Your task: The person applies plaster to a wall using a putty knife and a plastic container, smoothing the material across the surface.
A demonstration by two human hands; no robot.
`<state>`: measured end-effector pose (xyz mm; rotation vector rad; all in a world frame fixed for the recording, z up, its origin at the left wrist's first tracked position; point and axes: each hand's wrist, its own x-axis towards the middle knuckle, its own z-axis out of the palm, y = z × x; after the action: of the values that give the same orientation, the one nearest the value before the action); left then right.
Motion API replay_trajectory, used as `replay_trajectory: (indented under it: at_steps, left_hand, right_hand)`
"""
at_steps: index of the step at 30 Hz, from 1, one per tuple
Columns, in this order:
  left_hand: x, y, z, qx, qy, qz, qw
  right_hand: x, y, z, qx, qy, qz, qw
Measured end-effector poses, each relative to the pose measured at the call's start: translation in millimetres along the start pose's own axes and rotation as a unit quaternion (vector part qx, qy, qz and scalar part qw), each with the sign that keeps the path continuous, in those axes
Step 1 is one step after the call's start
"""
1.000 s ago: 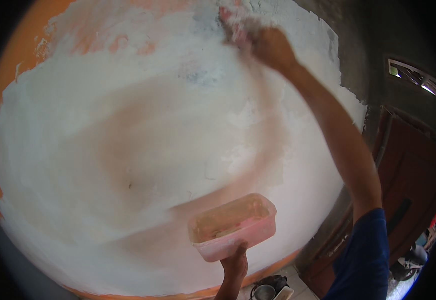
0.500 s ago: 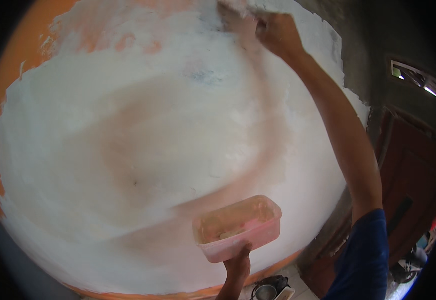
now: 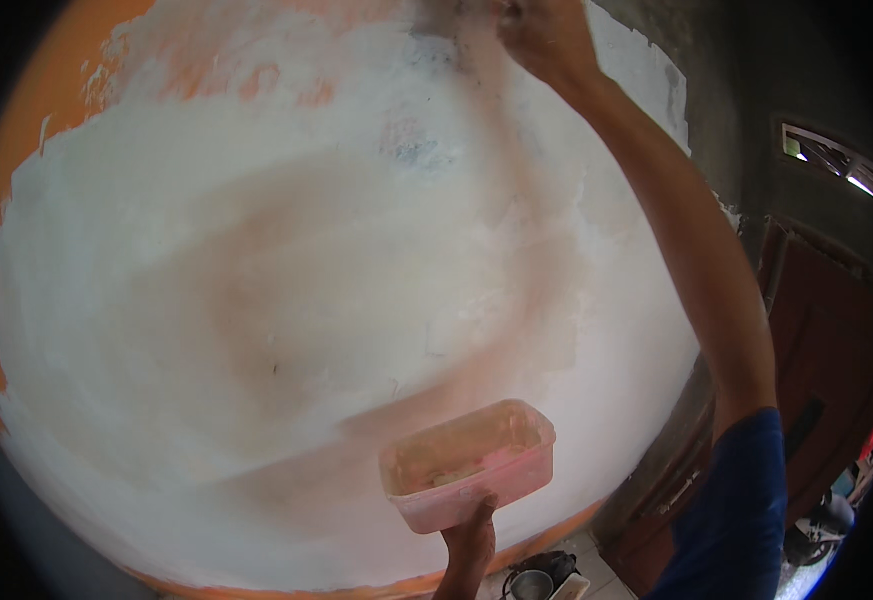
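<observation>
My left hand [image 3: 469,545] holds up a pink plastic tub [image 3: 478,502] from below, its thumb against the near side. Some pale paste [image 3: 459,473] lies at the bottom of the tub, which is tilted so the inside shows. At the top edge, my right hand [image 3: 553,45] is closed round the handle of a putty knife [image 3: 444,18]. Its dark blade is blurred against the wall and partly cut off by the picture's edge. The wall [image 3: 356,250] in front is coated whitish, with orange patches showing through near the top.
Orange paint [image 3: 51,85] borders the coated area at left. To the right are a bare grey wall, a dark red door [image 3: 826,340] and a small vent window [image 3: 834,160]. A metal pot [image 3: 531,585] and a dark bag [image 3: 556,565] stand on the tiled floor below.
My right hand has moved a little up and to the left with the putty knife, partly leaving the picture. The tub in my left hand has shifted slightly down and left.
</observation>
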<state>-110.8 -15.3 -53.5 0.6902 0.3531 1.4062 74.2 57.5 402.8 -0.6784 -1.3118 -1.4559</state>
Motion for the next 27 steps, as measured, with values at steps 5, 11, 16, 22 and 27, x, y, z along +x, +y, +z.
replay_trajectory:
  at_steps: [5,11,16,22,27]
  left_hand:
    - [8,7,-3,0.008,-0.006,0.048,0.999]
    - [6,10,1,0.078,0.032,0.033,0.996]
    - [3,5,4,-0.035,-0.008,0.029,0.999]
    - [6,7,-12,-0.045,0.024,0.037,0.998]
    - [7,15,-10,-0.018,0.027,0.049,0.998]
  right_hand:
    - [-122,-68,21,-0.005,-0.258,0.022,0.966]
    - [-137,-99,-44,0.077,-0.228,-0.009,0.971]
    - [-29,-20,-3,-0.040,-0.033,0.036,0.998]
    - [-138,-99,18,-0.019,-0.254,-0.025,0.967]
    - [-122,-132,-48,0.122,-0.308,0.015,0.943]
